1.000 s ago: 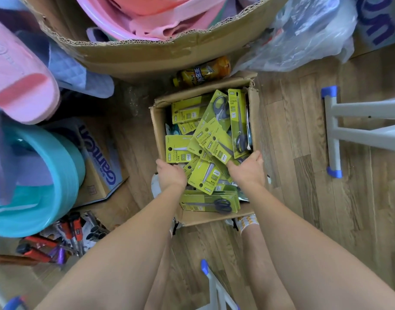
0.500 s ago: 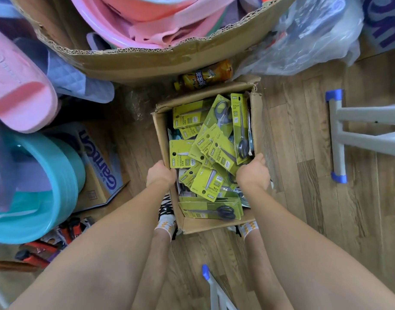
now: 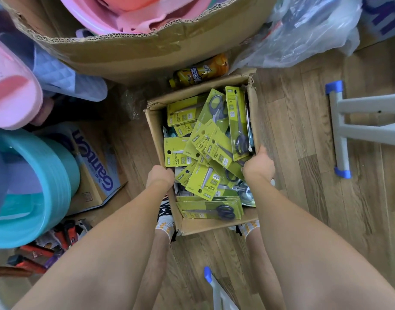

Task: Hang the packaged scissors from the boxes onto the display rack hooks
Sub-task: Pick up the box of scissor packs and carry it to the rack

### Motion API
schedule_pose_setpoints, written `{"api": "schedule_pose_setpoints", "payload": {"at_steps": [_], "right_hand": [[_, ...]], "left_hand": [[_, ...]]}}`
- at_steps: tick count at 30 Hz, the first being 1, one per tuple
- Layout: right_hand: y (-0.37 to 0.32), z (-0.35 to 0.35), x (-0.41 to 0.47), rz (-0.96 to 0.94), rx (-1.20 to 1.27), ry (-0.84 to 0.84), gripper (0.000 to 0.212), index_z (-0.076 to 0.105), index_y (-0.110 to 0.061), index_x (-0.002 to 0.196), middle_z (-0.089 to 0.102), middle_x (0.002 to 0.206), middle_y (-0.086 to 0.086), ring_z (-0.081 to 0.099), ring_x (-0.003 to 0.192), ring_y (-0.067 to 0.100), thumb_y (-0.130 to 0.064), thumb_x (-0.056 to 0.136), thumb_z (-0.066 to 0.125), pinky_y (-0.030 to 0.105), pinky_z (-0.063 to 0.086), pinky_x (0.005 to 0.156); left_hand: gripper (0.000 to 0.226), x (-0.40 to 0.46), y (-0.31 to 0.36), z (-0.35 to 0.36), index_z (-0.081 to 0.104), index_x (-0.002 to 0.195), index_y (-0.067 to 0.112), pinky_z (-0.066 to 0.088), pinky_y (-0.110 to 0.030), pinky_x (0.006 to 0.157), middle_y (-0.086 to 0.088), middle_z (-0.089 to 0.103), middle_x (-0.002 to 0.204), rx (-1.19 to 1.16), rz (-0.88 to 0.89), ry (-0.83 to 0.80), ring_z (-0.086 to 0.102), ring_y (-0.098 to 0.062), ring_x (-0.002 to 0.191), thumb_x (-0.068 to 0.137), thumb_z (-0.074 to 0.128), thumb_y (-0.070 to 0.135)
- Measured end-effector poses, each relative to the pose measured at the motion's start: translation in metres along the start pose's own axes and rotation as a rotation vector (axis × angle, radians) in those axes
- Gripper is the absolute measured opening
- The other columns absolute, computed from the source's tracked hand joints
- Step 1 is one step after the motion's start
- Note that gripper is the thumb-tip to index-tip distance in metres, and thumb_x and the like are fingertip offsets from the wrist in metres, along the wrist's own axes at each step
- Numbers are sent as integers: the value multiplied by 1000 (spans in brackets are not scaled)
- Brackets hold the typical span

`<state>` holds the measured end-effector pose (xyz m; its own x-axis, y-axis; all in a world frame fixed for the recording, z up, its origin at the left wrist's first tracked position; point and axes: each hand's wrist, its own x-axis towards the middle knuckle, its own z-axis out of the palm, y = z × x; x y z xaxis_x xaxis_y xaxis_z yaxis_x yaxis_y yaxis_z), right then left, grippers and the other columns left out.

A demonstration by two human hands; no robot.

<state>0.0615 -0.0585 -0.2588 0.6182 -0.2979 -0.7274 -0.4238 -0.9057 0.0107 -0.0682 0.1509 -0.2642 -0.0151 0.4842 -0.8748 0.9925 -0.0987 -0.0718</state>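
wood-plank floor (image 3: 292, 153) — left hand (image 3: 159, 179), right hand (image 3: 259, 164) each gripping scissors box (image 3: 155, 130) walls

Items on wood floor (image 3: 292, 198), positions given from the fingers:
- Orange drink bottle (image 3: 200, 71), lying on its side, beyond the fingertips.
- Large cardboard carton (image 3: 125, 52) holding pink basins (image 3: 116, 16), farther beyond.
- Clear plastic bag (image 3: 304, 32), far right, crumpled.
- Grey metal frame (image 3: 357, 121) with blue end caps, well right of the fingers.
- Teal tubs (image 3: 35, 186), stacked, well left.
- Printed blue-and-white box (image 3: 91, 166), just beside the tubs.
- Pink slipper (image 3: 10, 90), far left.
- Red-handled tools (image 3: 46, 247), left and nearer than the fingers.
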Motion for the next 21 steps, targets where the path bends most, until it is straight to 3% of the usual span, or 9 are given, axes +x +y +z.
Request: {"api": "schedule_pose_setpoints", "payload": {"at_steps": [5,9,12,21], "right_hand": [[22,-24,-13,-47,-22,-52,46,49,-9,139,63,119,24,58,112,41,1,94,44,41,48,87],[36,-37,-41,-44,-41,-80,33,54,-5,126,64,117,23,60,109,41,-1,94,47,36,44,78],[46,-54,-64,-34,-46,-93,34,55,-6,127,65,118,21,60,112,39,-3,94,51,38,48,85],[72,-130,-143,-30,16,-103,33,56,-5,126,63,122,23,58,116,39,-4,93,52,37,47,87]], "left_hand": [[23,-21,-15,0,53,94,2,45,-33,64,-21,65,97,57,3,15,61,-36,78,100,43,22],[25,-49,-23,-13,54,103,0,43,-34,69,-19,61,104,146,3,52,58,-36,89,101,45,24],[31,-71,-25,-27,57,113,-2,43,-34,71,-21,63,113,208,-2,64,61,-38,100,100,47,24],[21,-186,-25,-71,54,111,1,53,-40,83,-21,63,115,187,29,50,63,-38,101,96,47,14]]}}
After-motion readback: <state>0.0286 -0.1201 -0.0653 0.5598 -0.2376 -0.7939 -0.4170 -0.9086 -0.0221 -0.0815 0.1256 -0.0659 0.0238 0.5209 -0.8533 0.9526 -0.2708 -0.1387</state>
